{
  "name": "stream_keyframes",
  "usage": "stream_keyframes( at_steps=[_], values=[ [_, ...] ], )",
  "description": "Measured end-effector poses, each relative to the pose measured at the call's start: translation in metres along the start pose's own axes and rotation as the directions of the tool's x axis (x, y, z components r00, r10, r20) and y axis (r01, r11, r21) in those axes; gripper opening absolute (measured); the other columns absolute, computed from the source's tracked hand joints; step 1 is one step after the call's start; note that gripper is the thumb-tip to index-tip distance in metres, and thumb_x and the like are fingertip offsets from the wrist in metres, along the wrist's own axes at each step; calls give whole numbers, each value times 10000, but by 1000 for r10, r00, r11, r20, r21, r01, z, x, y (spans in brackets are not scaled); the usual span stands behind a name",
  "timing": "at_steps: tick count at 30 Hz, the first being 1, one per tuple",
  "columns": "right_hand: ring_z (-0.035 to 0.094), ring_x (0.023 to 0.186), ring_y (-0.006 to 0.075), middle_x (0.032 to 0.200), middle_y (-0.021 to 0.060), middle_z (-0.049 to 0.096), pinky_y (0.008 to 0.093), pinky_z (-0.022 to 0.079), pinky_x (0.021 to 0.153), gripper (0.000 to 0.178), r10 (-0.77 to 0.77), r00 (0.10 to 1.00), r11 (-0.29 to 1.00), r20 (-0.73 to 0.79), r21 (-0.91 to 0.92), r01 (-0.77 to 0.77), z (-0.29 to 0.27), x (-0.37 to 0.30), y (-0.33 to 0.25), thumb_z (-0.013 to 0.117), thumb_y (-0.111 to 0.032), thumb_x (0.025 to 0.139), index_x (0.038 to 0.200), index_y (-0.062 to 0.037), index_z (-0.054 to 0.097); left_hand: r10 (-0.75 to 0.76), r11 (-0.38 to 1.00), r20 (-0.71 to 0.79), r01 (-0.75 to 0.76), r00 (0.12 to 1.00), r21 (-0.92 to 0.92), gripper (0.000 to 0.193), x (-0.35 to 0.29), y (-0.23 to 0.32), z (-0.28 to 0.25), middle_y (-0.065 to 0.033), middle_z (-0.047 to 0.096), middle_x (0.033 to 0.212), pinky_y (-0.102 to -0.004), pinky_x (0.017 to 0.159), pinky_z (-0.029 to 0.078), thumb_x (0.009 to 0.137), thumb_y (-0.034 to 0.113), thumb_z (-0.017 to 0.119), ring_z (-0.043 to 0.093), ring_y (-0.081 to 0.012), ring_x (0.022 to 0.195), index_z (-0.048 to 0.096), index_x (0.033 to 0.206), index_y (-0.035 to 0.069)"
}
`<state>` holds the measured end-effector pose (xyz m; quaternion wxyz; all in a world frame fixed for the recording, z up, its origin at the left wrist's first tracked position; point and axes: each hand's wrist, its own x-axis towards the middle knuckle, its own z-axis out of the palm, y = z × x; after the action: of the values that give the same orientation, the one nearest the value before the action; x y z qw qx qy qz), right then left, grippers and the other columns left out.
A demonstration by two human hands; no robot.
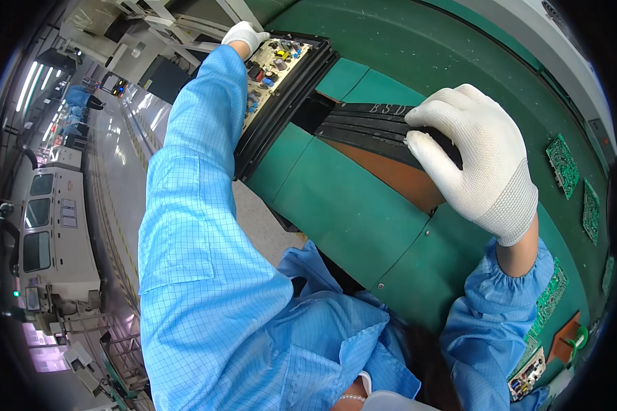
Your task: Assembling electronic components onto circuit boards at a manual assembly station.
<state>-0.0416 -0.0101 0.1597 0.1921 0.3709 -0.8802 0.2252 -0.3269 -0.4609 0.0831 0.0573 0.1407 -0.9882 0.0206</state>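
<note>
My left hand [245, 32], in a white glove, reaches far out and grips the far edge of a black tray [281, 113] that carries a circuit board [273, 65] with several coloured parts. The tray hangs over the edge of the green bench [336, 212]. My right hand [476, 154], also gloved in white, is closed over the end of a stack of black trays [370, 127] that lies in a brown opening [404, 179] in the bench. Blue checked sleeves cover both my arms.
Several green circuit boards [563, 164] lie along the right side of the bench, and more boards [536, 359] sit at the lower right. Grey machines [51, 233] line a shiny floor aisle [120, 178] on the left. A person in blue [82, 96] stands far off.
</note>
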Motion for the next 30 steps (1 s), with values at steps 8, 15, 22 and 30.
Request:
stream_keyframes(
  at_steps=[8, 15, 22, 30],
  values=[
    [644, 875, 300, 918, 116, 697, 397, 525, 799, 187, -5, 1000, 1000, 5, 8, 5, 0, 1, -1, 686, -179, 828, 924, -25, 727, 233, 950, -73, -243, 970, -198, 566, 5, -5, 16, -179, 723, 1244, -422, 1012, 526, 952, 522, 672, 690, -327, 1155, 694, 1328, 100],
    [646, 881, 298, 913, 117, 695, 404, 526, 805, 185, -6, 1000, 1000, -5, 5, 6, 1, 0, 0, 681, -176, 831, 928, -26, 728, 455, 812, 0, -415, 891, -411, 497, -11, -3, 0, -120, 753, 1188, -388, 946, 561, 937, 492, 735, 716, -260, 1053, 735, 1296, 147],
    [650, 883, 299, 909, 120, 696, 398, 526, 809, 182, -9, 1000, 1000, -16, 12, 9, 0, -1, -1, 677, -173, 834, 925, -24, 729, 491, 784, 15, -435, 871, -443, 404, -3, -12, 2, -124, 764, 1158, -385, 971, 553, 933, 397, 764, 720, -256, 1037, 753, 1277, 186],
    [649, 881, 299, 910, 115, 696, 397, 525, 811, 181, -16, 1000, 1000, 0, -1, 16, 0, 1, 0, 676, -171, 835, 925, -24, 729, 426, 849, -15, -405, 905, -339, 344, -14, 1, -5, -109, 779, 1109, -356, 920, 566, 939, 370, 754, 733, -236, 989, 773, 1239, 200]
  ],
)
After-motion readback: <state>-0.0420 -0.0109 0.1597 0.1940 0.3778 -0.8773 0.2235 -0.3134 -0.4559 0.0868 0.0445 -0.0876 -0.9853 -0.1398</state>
